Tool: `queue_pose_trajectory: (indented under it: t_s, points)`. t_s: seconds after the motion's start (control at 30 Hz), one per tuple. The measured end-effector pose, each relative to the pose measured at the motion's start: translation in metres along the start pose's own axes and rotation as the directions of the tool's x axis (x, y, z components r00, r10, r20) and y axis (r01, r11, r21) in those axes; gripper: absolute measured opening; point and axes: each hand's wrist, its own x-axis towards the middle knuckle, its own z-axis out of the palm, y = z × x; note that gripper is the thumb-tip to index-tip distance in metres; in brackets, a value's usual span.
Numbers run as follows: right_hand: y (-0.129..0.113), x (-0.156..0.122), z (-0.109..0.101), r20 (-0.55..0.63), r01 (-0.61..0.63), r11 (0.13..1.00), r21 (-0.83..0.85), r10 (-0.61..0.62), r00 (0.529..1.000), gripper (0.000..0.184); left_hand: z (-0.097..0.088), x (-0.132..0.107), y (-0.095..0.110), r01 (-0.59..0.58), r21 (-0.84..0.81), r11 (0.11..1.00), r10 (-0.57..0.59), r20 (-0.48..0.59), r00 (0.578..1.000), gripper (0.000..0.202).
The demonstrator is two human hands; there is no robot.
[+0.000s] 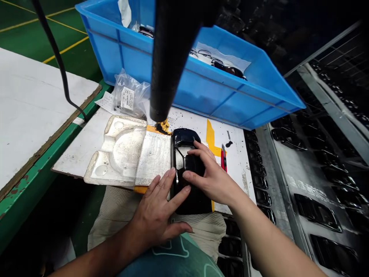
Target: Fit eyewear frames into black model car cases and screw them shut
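Observation:
A glossy black plastic part point(187, 169) lies on a white work board point(233, 154), just right of a grey metal mould-like fixture point(127, 152). My left hand point(158, 209) rests on the part's left edge with its fingers stretched out flat. My right hand point(211, 175) lies on top of the part's middle, fingers curled and pressing down on a smaller black piece there. Whether that piece is separate from the part I cannot make out.
A big blue bin point(219, 88) with black parts and paper stands behind. A thick black pipe point(168, 57) hangs over the board. A red cutter point(224, 157) lies to the right, a plastic bag point(128, 96) behind the fixture. Trays of black parts point(317, 211) fill the right.

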Motion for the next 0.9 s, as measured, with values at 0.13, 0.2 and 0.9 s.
queue_pose_trajectory:
  t_s: [0.13, 0.2, 0.9]
  points:
    - [0.009, 0.000, -0.007, -0.197, 0.045, 0.993, 0.106, -0.024, 0.980, 0.042, -0.001, -0.003, -0.001, -0.009, -0.009, 1.000, 0.009, 0.037, 0.999, 0.090]
    - [0.014, -0.006, -0.014, -0.307, 0.071, 0.990, 0.125, -0.029, 0.951, 0.034, -0.004, -0.004, -0.001, 0.013, -0.047, 0.999, -0.012, 0.031, 0.999, 0.094]
    - [-0.018, -0.039, -0.049, 0.114, 0.657, 0.525, -0.541, -0.728, 0.676, 0.010, -0.028, 0.050, -0.016, 0.193, -0.279, 0.941, -0.181, 0.070, 0.981, 0.087]
